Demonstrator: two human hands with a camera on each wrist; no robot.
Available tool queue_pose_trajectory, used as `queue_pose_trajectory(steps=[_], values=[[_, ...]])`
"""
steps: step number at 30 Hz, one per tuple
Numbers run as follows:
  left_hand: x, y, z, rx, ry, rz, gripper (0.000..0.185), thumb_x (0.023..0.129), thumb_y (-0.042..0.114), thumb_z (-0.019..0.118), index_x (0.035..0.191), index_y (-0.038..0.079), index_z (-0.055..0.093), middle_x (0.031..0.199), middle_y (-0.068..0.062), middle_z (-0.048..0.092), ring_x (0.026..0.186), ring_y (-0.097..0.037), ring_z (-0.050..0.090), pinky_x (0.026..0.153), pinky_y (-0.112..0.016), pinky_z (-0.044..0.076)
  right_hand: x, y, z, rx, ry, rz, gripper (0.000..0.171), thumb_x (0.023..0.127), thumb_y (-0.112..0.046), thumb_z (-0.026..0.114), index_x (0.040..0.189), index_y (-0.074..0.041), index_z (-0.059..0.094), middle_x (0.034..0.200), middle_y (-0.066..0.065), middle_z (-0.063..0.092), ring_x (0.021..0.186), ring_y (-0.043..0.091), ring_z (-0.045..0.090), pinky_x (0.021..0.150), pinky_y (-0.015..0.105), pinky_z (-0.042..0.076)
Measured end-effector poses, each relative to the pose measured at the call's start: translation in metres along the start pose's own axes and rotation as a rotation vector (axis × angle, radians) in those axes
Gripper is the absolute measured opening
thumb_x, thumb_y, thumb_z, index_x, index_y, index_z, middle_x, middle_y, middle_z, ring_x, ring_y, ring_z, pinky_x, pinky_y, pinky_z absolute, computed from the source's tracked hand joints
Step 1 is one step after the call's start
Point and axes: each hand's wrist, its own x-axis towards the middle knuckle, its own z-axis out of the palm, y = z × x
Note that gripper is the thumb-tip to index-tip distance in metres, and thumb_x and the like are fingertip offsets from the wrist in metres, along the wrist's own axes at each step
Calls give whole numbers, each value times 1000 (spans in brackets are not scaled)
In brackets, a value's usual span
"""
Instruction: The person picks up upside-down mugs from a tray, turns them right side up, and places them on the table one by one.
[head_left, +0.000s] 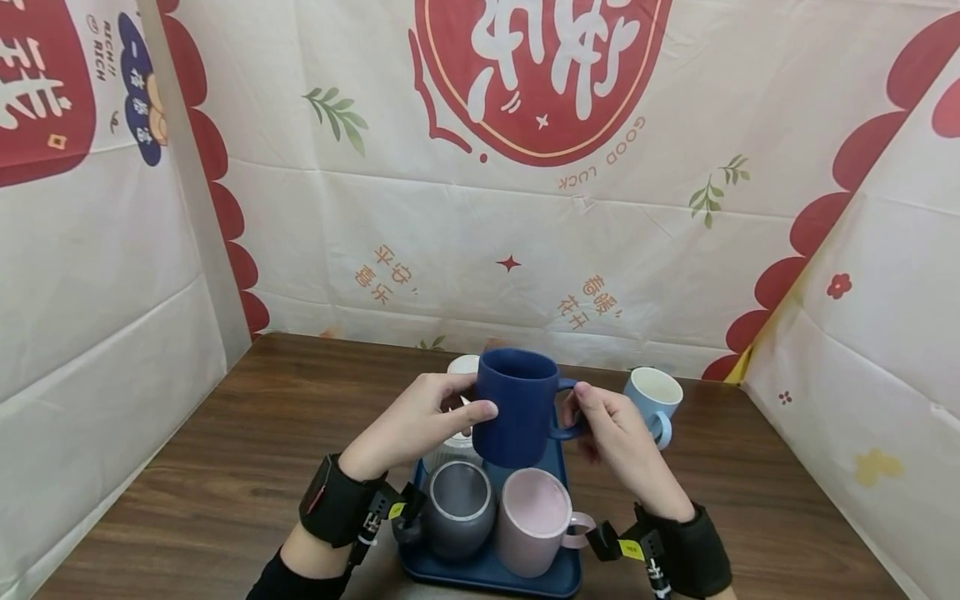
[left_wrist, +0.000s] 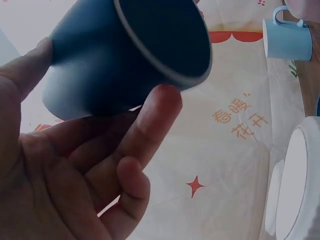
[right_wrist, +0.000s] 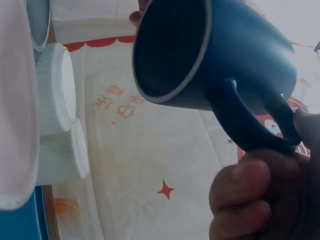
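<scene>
Holding seems the step; fingers of left hand [head_left: 427,418] grip blue mug [head_left: 514,417]; right hand [head_left: 613,427] pinches its handle [right_wrist: 235,115]; lowering would need clearance.

The navy mug [head_left: 517,417] is plain; others are dark grey [head_left: 459,517], pale pink [head_left: 531,533], and light blue [head_left: 643,396] with a cream inside. The tray [head_left: 564,577] is dark blue, the worktop [head_left: 300,408] brown with streaky grain. The off-white cloth [head_left: 450,221] carries red scallops [head_left: 210,154], white characters on a red disc [head_left: 448,75], green sprigs [head_left: 343,115], orange lettering [head_left: 592,304] and a red star [head_left: 508,263]
</scene>
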Motion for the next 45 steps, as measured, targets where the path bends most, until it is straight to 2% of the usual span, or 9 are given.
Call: queue_pose_trajectory(steps=[4, 10, 14, 17, 20, 24, 31, 37, 45], values=[[0, 2, -1, 12, -13, 1, 40, 99, 32, 63, 131, 8, 63, 92, 1, 67, 76, -20, 60, 70, -33, 52, -1, -1, -2, -15, 12, -5, 46, 110, -27, 33, 84, -2, 61, 66, 11, 52, 47, 25, 47, 44, 33, 42], [-2, 4, -4, 84, 3, 65, 45, 93, 31, 71, 133, 14, 63, 105, 6, 69, 85, -14, 61, 74, -34, 51, -4, -6, -12, 82, -107, -68, 34, 109, -18, 37, 93, 0, 62, 68, 8, 49, 51, 25, 35, 49, 30, 36], [-3, 3, -2, 84, 35, 119, 54, 87, 28, 78, 136, 17, 61, 114, 10, 68, 86, -10, 62, 77, -35, 51, -6, -7, -18, 172, -205, -100, 29, 108, -12, 38, 98, 4, 59, 82, 12, 59, 57, 27, 43, 53, 29, 44], [-3, 3, 0, 77, 70, 149, 60, 85, 25, 80, 140, 15, 58, 121, 7, 66, 85, -10, 62, 77, -37, 50, -7, -8, -20, 205, -225, -75, 30, 108, -13, 39, 94, 5, 58, 80, 11, 60, 61, 27, 50, 55, 29, 48], [-1, 3, 4, 65, 86, 172, 63, 85, 23, 80, 142, 13, 56, 127, 3, 64, 85, -12, 62, 79, -38, 47, -8, -7, -20, 221, -185, -14, 35, 108, -18, 41, 88, 6, 58, 73, 8, 59, 59, 24, 53, 55, 29, 50], [1, 4, 9, 40, 63, 173, 64, 87, 22, 79, 144, 12, 52, 132, 1, 61, 88, -15, 62, 83, -39, 47, -7, -4, -23, 229, -130, 43, 40, 108, -23, 43, 84, 7, 56, 69, 4, 57, 56, 19, 55, 52, 28, 49], [-1, 2, 11, -1, 26, 162, 57, 90, 21, 75, 143, 14, 54, 134, -1, 60, 92, -12, 63, 88, -44, 48, -13, 3, -46, 251, -14, 102, 49, 109, -32, 39, 78, 6, 47, 68, 4, 54, 54, 15, 54, 49, 26, 47], [-5, 1, 10, -10, 40, 148, 50, 92, 21, 73, 139, 15, 56, 133, -2, 60, 92, -12, 63, 88, -44, 47, -21, 22, -74, 128, 106, 243, 59, 107, -43, 38, 73, 4, 43, 65, 6, 53, 53, 19, 55, 49, 29, 49], [-7, 7, -2, -24, 77, 152, 49, 93, 19, 71, 140, 17, 56, 131, 0, 62, 93, -13, 64, 84, -42, 47, -19, 70, -104, -91, 90, 438, 59, 104, -46, 44, 67, -1, 51, 65, 9, 54, 54, 23, 59, 57, 34, 54]])
